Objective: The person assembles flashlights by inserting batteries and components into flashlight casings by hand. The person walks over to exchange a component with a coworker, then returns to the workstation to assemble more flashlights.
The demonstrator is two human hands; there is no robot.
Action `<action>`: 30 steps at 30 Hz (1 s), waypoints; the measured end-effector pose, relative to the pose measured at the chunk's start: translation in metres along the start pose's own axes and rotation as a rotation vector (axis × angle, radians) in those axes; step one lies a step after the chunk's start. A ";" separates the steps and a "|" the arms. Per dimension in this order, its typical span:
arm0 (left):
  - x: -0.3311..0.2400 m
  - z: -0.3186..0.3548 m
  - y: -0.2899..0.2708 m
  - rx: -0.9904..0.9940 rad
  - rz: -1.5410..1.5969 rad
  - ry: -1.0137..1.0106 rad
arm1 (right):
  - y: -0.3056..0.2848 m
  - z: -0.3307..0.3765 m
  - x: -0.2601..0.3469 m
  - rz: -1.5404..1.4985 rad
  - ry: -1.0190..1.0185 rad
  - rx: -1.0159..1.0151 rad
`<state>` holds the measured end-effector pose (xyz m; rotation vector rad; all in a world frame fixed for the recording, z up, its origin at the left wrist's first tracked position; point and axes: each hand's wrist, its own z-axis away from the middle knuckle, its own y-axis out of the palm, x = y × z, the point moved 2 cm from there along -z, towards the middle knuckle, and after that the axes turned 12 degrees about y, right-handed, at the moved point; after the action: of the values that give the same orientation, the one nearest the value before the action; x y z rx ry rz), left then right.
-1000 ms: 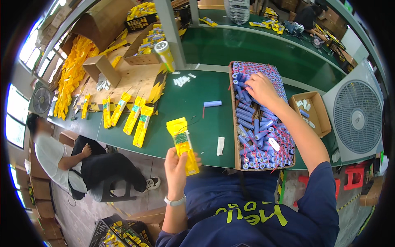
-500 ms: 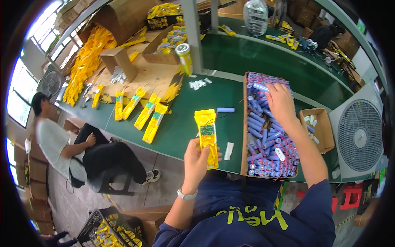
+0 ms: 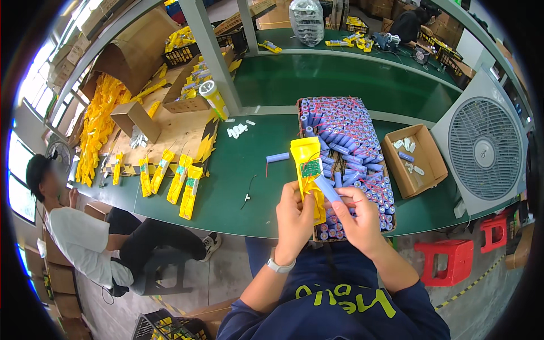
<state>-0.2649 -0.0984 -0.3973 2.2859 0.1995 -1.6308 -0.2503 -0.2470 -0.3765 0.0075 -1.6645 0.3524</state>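
A long green table [image 3: 232, 170] runs across the room beyond and to both sides of the grip; a grey floor lies below its near edge. A grey post [image 3: 211, 51] rises past the table's far side, up and left of the hands. Far left of the grip, a person in a white shirt [image 3: 79, 241] sits on a stool; right of it, low down, stand red stools [image 3: 452, 262].

An open carton [image 3: 299, 116] packed with blue cells lies right behind the hands, which hide its near left part. Left of the grip are a loose blue cell and a row of five yellow cases [image 3: 191, 192]; right of it, a small carton [image 3: 392, 164] and a large fan [image 3: 484, 153].

The left hand [image 3: 294, 218] pinches the lower part of a yellow case with a green board [image 3: 310, 168]. The right hand [image 3: 360, 224] holds one blue cell [image 3: 327, 188] over that case; whether they touch cannot be told.
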 end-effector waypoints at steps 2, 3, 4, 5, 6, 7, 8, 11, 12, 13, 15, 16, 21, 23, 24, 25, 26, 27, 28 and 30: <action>-0.002 0.002 0.003 -0.005 -0.121 0.014 | 0.011 0.002 -0.001 0.219 -0.240 -0.207; -0.002 0.003 0.004 -0.003 -0.128 0.014 | 0.013 0.002 -0.001 0.212 -0.239 -0.207; -0.002 0.005 0.004 -0.006 -0.169 0.029 | 0.014 0.003 0.003 0.281 -0.289 -0.230; -0.003 0.005 0.003 -0.010 -0.211 0.045 | 0.015 0.004 0.007 0.351 -0.340 -0.252; -0.005 0.005 0.002 -0.011 -0.217 0.046 | 0.017 0.005 0.009 0.381 -0.364 -0.283; -0.006 0.005 0.001 -0.027 -0.215 0.022 | 0.018 0.005 0.010 0.376 -0.364 -0.281; -0.008 0.006 0.000 -0.043 -0.211 -0.004 | 0.019 0.007 0.011 0.390 -0.388 -0.278; -0.011 0.004 -0.004 -0.019 -0.303 0.031 | 0.024 0.012 0.012 0.408 -0.422 -0.256; -0.010 0.005 -0.004 -0.022 -0.306 0.030 | 0.026 0.012 0.012 0.414 -0.434 -0.240; -0.008 0.006 -0.004 -0.028 -0.275 0.043 | 0.027 0.012 0.011 0.411 -0.434 -0.237; -0.002 0.008 -0.006 -0.038 -0.242 0.055 | 0.028 0.012 0.011 0.382 -0.454 -0.265; 0.004 0.008 -0.008 -0.053 -0.197 0.070 | 0.027 0.012 0.012 0.382 -0.453 -0.262; -0.008 0.008 -0.007 -0.002 -0.139 -0.006 | 0.008 0.001 0.015 0.150 -0.228 -0.169; 0.000 0.007 -0.009 -0.004 -0.079 0.009 | 0.003 0.000 0.019 0.038 -0.138 -0.135; 0.001 0.006 -0.010 0.000 -0.078 0.007 | 0.001 -0.002 0.022 -0.023 -0.124 -0.136; 0.002 0.005 -0.011 0.000 -0.033 -0.006 | -0.001 -0.003 0.023 -0.084 -0.111 -0.138; 0.003 0.004 -0.012 0.001 0.013 -0.021 | -0.008 -0.004 0.021 -0.100 -0.039 -0.101; 0.002 0.002 -0.013 0.008 0.015 -0.023 | -0.012 -0.007 0.021 -0.099 -0.036 -0.109; 0.002 0.000 -0.015 0.014 0.056 -0.082 | -0.015 -0.013 0.021 -0.254 0.005 -0.061; 0.000 -0.001 -0.021 0.013 0.090 -0.142 | -0.020 -0.020 0.019 -0.428 0.069 0.040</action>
<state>-0.2695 -0.0787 -0.4010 2.1449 0.0526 -1.7433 -0.2295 -0.2576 -0.3523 0.3722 -1.5400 0.0601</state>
